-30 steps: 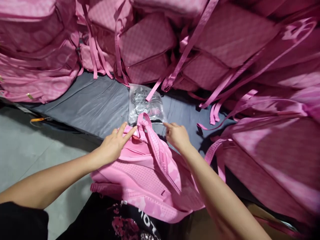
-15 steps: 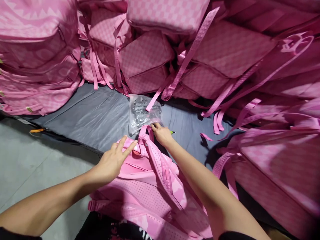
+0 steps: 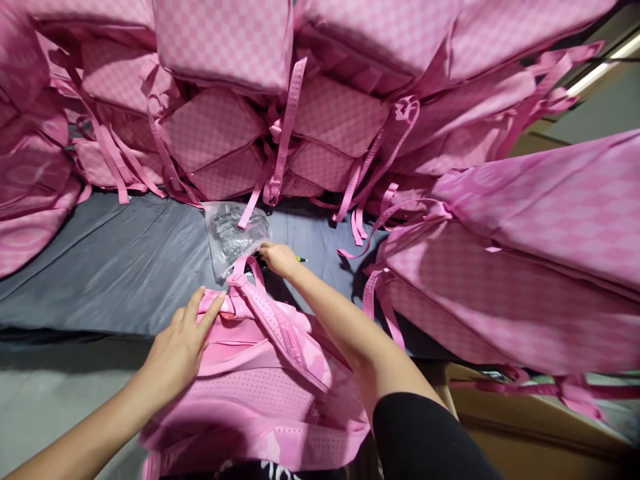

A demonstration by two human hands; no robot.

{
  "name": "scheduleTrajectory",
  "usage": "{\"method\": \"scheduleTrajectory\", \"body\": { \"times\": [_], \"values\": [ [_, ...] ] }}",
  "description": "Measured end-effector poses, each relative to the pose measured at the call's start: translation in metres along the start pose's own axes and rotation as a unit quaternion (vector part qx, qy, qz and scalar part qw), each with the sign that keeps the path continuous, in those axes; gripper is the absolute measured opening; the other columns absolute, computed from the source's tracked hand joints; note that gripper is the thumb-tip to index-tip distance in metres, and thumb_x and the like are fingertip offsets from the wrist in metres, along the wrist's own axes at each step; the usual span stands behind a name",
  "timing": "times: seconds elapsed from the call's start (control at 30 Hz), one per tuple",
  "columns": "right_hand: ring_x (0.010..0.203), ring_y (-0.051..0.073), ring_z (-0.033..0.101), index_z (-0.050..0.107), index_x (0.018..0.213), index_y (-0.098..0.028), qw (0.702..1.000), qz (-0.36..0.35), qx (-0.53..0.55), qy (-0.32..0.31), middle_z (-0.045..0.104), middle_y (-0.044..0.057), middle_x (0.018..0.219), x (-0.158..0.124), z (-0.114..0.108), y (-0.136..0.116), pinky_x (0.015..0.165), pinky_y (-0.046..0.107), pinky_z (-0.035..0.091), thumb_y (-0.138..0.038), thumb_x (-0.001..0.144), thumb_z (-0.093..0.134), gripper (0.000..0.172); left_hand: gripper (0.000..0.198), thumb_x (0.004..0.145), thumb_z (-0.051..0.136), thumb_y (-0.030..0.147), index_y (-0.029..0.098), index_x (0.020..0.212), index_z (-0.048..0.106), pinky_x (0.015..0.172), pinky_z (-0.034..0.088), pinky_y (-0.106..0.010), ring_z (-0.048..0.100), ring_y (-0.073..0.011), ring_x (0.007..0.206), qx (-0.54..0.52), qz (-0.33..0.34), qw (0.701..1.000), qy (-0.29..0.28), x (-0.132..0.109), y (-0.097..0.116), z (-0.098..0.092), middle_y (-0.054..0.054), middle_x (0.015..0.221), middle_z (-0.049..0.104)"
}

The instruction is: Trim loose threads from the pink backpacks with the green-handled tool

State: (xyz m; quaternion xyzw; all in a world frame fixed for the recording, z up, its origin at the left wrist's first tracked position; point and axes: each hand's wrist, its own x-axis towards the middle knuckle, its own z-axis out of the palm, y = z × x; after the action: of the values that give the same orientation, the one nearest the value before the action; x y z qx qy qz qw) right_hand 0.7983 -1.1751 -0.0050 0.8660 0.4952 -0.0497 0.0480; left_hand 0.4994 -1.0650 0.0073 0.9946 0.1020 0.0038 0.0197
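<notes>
A pink backpack (image 3: 260, 373) with perforated padding and straps lies in front of me, against the table edge. My left hand (image 3: 180, 340) rests on its top end near the loop, fingers spread and stretched out. Beyond the backpack, my right hand (image 3: 279, 259) is down at the table with its fingers curled together. It is beside a clear plastic bag (image 3: 235, 233) of small dark pieces, and whatever its fingers hold is hidden. A green-and-black pen-like tool (image 3: 301, 259) sticks out just behind this hand.
Pink checkered backpacks (image 3: 215, 133) are piled along the back, their straps hanging onto the grey-covered table (image 3: 100, 267). Another large backpack (image 3: 515, 267) lies close on the right. Below it is a cardboard box (image 3: 530, 427). Grey floor (image 3: 65, 393) shows at lower left.
My view has swung to the right, bringing the right-hand backpack and cardboard box into sight. My right hand's fingers look more curled beside the plastic bag. My left hand stays on the backpack.
</notes>
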Motion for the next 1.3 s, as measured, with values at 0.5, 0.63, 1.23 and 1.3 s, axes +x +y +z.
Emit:
{"method": "scheduleTrajectory", "body": {
  "times": [0.5, 0.63, 1.23, 1.3],
  "values": [
    [0.101, 0.019, 0.068, 0.072, 0.105, -0.018, 0.924, -0.044, 0.104, 0.366, 0.071, 0.012, 0.109, -0.12, -0.019, -0.033, 0.086, 0.032, 0.055, -0.018, 0.101, 0.035, 0.038, 0.092, 0.087, 0.06, 0.012, 0.035, 0.161, 0.011, 0.107, 0.045, -0.049, 0.036, -0.0376, 0.145, -0.11, -0.032, 0.99, -0.081, -0.004, 0.007, -0.026, -0.017, 0.168, 0.008],
    [0.092, 0.017, 0.07, 0.072, 0.096, -0.023, 0.827, -0.2, 0.13, 0.51, 0.072, 0.007, 0.103, -0.177, -0.031, -0.069, 0.073, 0.026, 0.06, -0.008, 0.094, 0.052, 0.025, 0.065, 0.092, 0.062, 0.031, 0.029, 0.153, 0.037, 0.118, 0.029, -0.059, 0.019, -0.0375, 0.153, -0.298, -0.013, 0.953, 0.048, -0.012, 0.021, -0.056, -0.015, 0.167, 0.016],
    [0.078, 0.015, 0.07, 0.066, 0.099, -0.018, 0.868, -0.215, 0.298, 0.334, 0.072, 0.005, 0.086, -0.207, -0.033, -0.115, 0.07, 0.024, 0.055, -0.009, 0.095, 0.053, 0.017, 0.008, 0.089, 0.062, 0.013, 0.015, 0.092, 0.069, 0.08, 0.056, -0.025, 0.071, -0.0132, 0.087, -0.502, 0.122, 0.816, 0.261, -0.039, 0.042, -0.031, -0.004, 0.09, 0.074],
    [0.075, 0.015, 0.069, 0.065, 0.093, -0.018, 0.882, -0.185, 0.273, 0.338, 0.071, 0.004, 0.083, -0.203, -0.03, -0.113, 0.068, 0.025, 0.054, -0.01, 0.095, 0.053, 0.015, 0.019, 0.09, 0.067, 0.024, 0.017, 0.107, 0.066, 0.095, 0.055, -0.033, 0.069, -0.0179, 0.105, -0.435, 0.124, 0.84, 0.3, -0.046, 0.03, -0.022, -0.007, 0.106, 0.074]
  ]
}}
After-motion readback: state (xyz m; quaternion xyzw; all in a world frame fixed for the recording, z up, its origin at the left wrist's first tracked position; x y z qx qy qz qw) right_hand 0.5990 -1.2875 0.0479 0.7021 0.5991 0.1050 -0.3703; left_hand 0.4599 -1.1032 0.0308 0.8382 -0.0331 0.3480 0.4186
